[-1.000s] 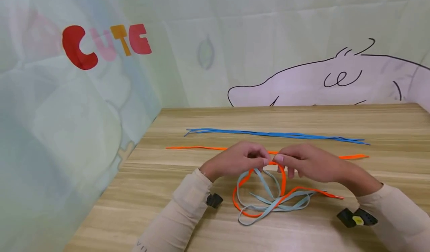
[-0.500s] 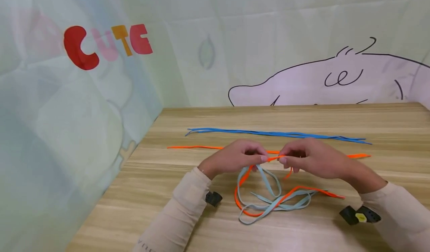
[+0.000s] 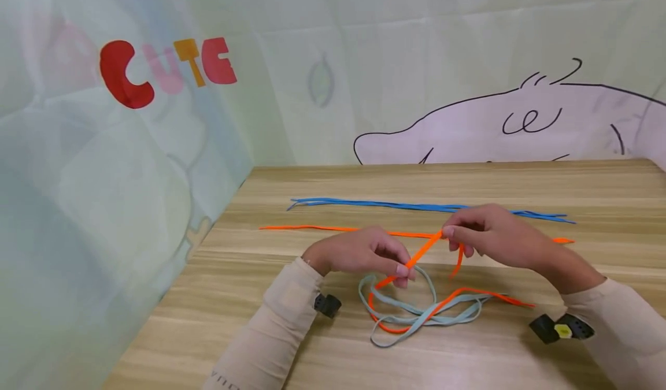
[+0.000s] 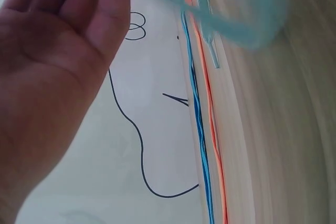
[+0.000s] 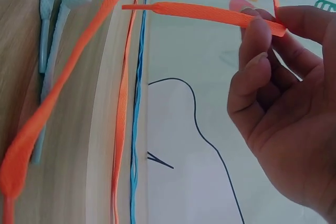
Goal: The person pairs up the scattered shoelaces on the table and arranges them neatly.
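A flat orange shoelace (image 3: 425, 250) runs taut and slanting between my two hands. My left hand (image 3: 366, 255) pinches it low, with thumb and fingertips just over the heap. The right hand (image 3: 494, 237) pinches it higher up and to the right, and a short tipped end (image 5: 199, 11) sticks out past the fingers. The rest of this lace curls on the table through a pale blue shoelace (image 3: 452, 319), lying in loose loops. In the left wrist view, a blurred pale blue loop (image 4: 262, 24) passes close by the left fingers, whose tips are cut off there.
Behind the hands another orange shoelace (image 3: 322, 228) lies stretched across the wooden table (image 3: 218, 309). Farther back is a bundle of blue shoelaces (image 3: 354, 203), roughly parallel to it. Printed cloth walls (image 3: 291, 89) stand at the back and left.
My right hand has moved up and right, drawing out more orange lace between the hands. The left hand has dropped slightly. The pale blue loop at the left hand has sunk lower.
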Action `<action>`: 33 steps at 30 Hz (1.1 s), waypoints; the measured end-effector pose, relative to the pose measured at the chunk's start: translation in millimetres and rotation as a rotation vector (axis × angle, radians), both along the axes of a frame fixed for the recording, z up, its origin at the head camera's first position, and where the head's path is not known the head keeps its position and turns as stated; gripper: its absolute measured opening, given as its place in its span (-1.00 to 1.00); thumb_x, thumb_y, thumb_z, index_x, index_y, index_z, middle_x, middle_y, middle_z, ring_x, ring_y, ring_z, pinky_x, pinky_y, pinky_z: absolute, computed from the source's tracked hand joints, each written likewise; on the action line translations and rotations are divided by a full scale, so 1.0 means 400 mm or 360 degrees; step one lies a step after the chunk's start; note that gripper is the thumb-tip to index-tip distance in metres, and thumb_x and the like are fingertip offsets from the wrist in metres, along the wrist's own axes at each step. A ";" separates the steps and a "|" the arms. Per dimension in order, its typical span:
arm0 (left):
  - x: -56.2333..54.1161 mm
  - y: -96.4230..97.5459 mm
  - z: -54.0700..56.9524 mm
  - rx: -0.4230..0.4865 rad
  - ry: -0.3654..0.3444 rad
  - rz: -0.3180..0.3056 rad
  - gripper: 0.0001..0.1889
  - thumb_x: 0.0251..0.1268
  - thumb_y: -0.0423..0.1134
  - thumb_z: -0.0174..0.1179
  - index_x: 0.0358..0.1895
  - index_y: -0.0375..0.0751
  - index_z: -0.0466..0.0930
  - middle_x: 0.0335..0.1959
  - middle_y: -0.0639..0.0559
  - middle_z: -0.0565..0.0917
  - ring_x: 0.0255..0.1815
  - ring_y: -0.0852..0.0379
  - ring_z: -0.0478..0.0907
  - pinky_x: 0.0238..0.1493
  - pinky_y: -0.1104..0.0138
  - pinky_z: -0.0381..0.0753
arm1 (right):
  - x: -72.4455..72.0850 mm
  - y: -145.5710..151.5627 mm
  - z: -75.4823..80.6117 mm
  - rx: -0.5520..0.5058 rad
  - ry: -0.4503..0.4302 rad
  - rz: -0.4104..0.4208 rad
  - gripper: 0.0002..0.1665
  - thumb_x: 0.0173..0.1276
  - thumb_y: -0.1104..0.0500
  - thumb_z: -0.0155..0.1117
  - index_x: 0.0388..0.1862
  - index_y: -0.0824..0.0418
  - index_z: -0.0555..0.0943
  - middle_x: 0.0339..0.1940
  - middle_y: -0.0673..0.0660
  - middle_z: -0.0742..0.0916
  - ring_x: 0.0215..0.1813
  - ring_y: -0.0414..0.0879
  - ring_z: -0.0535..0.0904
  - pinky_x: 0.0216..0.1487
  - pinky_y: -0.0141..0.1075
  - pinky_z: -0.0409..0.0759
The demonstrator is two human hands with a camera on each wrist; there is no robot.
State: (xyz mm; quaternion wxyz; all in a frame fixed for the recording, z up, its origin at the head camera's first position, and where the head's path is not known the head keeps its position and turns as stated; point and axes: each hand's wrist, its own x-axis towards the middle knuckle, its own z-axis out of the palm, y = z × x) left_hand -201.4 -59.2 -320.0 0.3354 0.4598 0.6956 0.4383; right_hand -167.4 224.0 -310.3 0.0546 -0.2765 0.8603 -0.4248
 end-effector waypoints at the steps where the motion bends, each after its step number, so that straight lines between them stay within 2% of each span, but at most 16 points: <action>1: 0.000 -0.001 -0.002 0.0008 -0.0029 -0.0019 -0.78 0.49 -0.32 0.13 -0.03 -0.37 0.69 -0.30 -0.01 0.75 -0.18 0.05 0.69 0.07 0.19 0.61 | 0.000 0.001 -0.001 -0.0024 0.0017 -0.0016 -0.79 0.55 0.05 0.17 -0.30 0.03 0.66 -0.46 0.06 0.67 -0.42 -0.04 0.57 -0.41 -0.25 0.55; 5: -0.002 -0.006 -0.008 0.0044 -0.0138 -0.0038 -0.78 0.48 -0.36 0.12 0.00 -0.40 0.69 -0.22 -0.07 0.78 -0.09 -0.06 0.72 0.13 0.13 0.59 | 0.001 0.007 -0.001 -0.0144 0.0117 -0.0079 -0.80 0.55 0.11 0.18 -0.30 0.07 0.66 -0.52 0.04 0.65 -0.46 -0.01 0.55 -0.43 -0.26 0.54; 7: -0.007 -0.008 -0.009 0.0088 -0.0169 0.0006 -0.77 0.48 -0.35 0.12 0.00 -0.43 0.67 -0.20 -0.08 0.78 -0.06 -0.12 0.71 0.13 0.11 0.60 | 0.003 0.012 0.002 -0.0220 0.0155 -0.0108 -0.81 0.54 0.14 0.17 -0.29 0.10 0.66 -0.52 0.07 0.64 -0.47 0.00 0.54 -0.47 -0.25 0.51; 9: -0.012 -0.012 -0.011 0.0162 -0.0149 0.0105 -0.75 0.49 -0.33 0.12 0.00 -0.46 0.66 -0.21 -0.09 0.77 -0.07 -0.19 0.69 0.12 0.09 0.60 | 0.003 0.017 0.005 -0.0273 0.0184 -0.0146 -0.82 0.54 0.17 0.17 -0.29 0.12 0.66 -0.53 0.09 0.63 -0.51 -0.01 0.51 -0.53 -0.25 0.48; 11: -0.019 -0.018 -0.014 0.0262 -0.0106 0.0245 -0.76 0.50 -0.32 0.11 -0.03 -0.47 0.65 -0.25 -0.10 0.76 -0.11 -0.23 0.68 0.09 0.06 0.61 | 0.003 0.023 0.006 -0.0305 0.0190 -0.0182 -0.83 0.55 0.18 0.16 -0.27 0.13 0.65 -0.53 0.11 0.62 -0.53 0.00 0.49 -0.57 -0.24 0.45; 14: -0.026 -0.031 -0.016 0.0395 -0.0044 0.0447 -0.77 0.51 -0.30 0.09 -0.11 -0.44 0.65 -0.32 -0.11 0.71 -0.21 -0.19 0.66 0.05 0.04 0.62 | 0.001 0.031 0.007 -0.0332 0.0181 -0.0235 -0.82 0.55 0.17 0.15 -0.26 0.16 0.65 -0.53 0.14 0.61 -0.53 -0.01 0.47 -0.57 -0.25 0.44; 18: -0.029 -0.044 -0.015 0.0505 -0.0091 0.0575 -0.78 0.50 -0.30 0.07 -0.22 -0.42 0.62 -0.38 -0.10 0.65 -0.30 -0.06 0.61 0.01 0.08 0.63 | -0.005 0.037 0.007 -0.0371 0.0158 -0.0266 -0.82 0.56 0.18 0.14 -0.23 0.19 0.65 -0.50 0.18 0.63 -0.51 -0.01 0.49 -0.51 -0.25 0.47; 22: -0.032 -0.048 -0.015 0.0586 -0.0147 0.0596 -0.77 0.49 -0.30 0.04 -0.29 -0.40 0.58 -0.42 -0.06 0.62 -0.33 0.00 0.57 -0.02 0.15 0.61 | -0.009 0.040 0.008 -0.0383 0.0157 -0.0278 -0.82 0.56 0.18 0.14 -0.22 0.20 0.66 -0.48 0.19 0.64 -0.50 -0.02 0.50 -0.50 -0.26 0.49; 26: -0.032 -0.052 -0.013 0.0649 -0.0190 0.0557 -0.77 0.45 -0.29 0.00 -0.36 -0.33 0.56 -0.46 -0.04 0.58 -0.37 0.01 0.53 -0.06 0.18 0.57 | -0.014 0.045 0.008 -0.0388 0.0164 -0.0316 -0.80 0.55 0.15 0.15 -0.25 0.20 0.65 -0.48 0.16 0.64 -0.50 -0.02 0.51 -0.47 -0.28 0.52; 33: -0.031 -0.054 -0.014 0.0632 -0.0254 0.0481 -0.78 0.43 -0.28 -0.01 -0.40 -0.25 0.54 -0.49 -0.01 0.52 -0.42 0.03 0.48 -0.16 0.24 0.55 | -0.024 0.066 0.001 -0.0405 0.0178 -0.0419 -0.71 0.58 0.08 0.13 -0.25 0.26 0.64 -0.47 0.19 0.63 -0.50 -0.01 0.49 -0.46 -0.27 0.54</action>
